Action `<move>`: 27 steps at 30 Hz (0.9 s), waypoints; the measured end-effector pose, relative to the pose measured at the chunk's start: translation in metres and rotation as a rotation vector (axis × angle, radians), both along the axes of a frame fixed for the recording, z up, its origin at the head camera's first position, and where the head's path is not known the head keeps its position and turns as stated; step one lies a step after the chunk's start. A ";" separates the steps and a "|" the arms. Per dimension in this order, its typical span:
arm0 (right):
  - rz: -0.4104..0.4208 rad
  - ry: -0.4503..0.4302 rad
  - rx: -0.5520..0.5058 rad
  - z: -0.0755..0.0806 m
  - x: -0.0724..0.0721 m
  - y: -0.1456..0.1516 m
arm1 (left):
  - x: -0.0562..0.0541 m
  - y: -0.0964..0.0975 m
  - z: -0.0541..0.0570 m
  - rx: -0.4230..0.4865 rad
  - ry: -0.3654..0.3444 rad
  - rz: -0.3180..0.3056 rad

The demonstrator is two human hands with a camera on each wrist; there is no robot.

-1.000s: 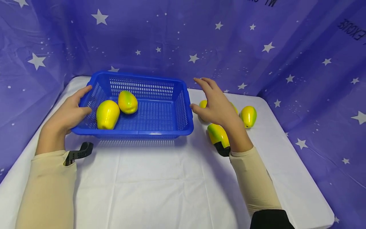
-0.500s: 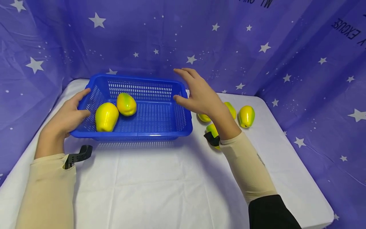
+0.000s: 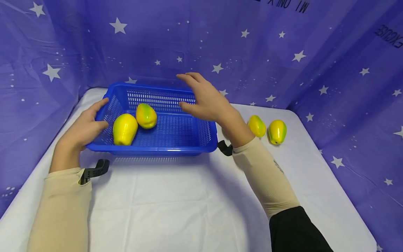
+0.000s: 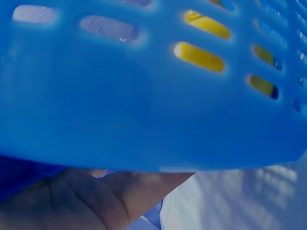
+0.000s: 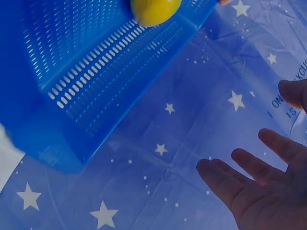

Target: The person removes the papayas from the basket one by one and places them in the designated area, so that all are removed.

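Observation:
My left hand grips the left end of a blue plastic basket, thumb at the rim. In the left wrist view, part of the hand shows below the basket's wall. Two yellow-green mangoes, a larger one and a smaller one, lie inside at the left. My right hand is over the basket's right back part, fingers spread and holding nothing. In the right wrist view, that hand's fingers are apart from the basket.
Two more mangoes, one beside another, lie on the white tablecloth at the right. The right forearm hides the cloth next to them. A purple curtain with stars hangs behind and at both sides.
My right hand has moved left, from beside the basket's right end to over it. Its forearm now covers mangoes that showed earlier. The left hand keeps its hold on the basket.

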State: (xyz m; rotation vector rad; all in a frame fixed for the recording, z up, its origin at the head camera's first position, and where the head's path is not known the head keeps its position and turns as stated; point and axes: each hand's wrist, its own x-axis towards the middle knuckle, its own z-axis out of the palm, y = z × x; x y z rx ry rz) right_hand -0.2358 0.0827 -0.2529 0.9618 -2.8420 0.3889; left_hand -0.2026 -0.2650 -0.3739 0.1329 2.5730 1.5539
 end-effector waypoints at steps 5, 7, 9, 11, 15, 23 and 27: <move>0.010 -0.016 0.035 -0.001 -0.005 -0.014 | 0.000 0.000 0.001 0.001 0.009 0.004; 0.014 -0.024 0.043 -0.001 -0.007 -0.020 | 0.000 0.001 0.001 0.000 0.013 0.006; 0.024 -0.029 0.043 0.000 -0.008 -0.026 | 0.000 0.001 0.001 0.004 0.016 0.007; 0.039 -0.032 0.044 0.000 -0.010 -0.031 | 0.001 0.001 0.001 0.004 0.014 0.010; 0.080 -0.033 0.049 -0.001 -0.013 -0.041 | 0.000 0.000 0.002 0.002 0.012 0.015; 0.102 -0.060 0.075 -0.008 -0.023 -0.060 | 0.000 0.000 0.002 0.015 0.012 0.023; 0.099 -0.087 0.093 -0.014 -0.028 -0.071 | 0.001 0.000 0.002 0.008 0.004 0.030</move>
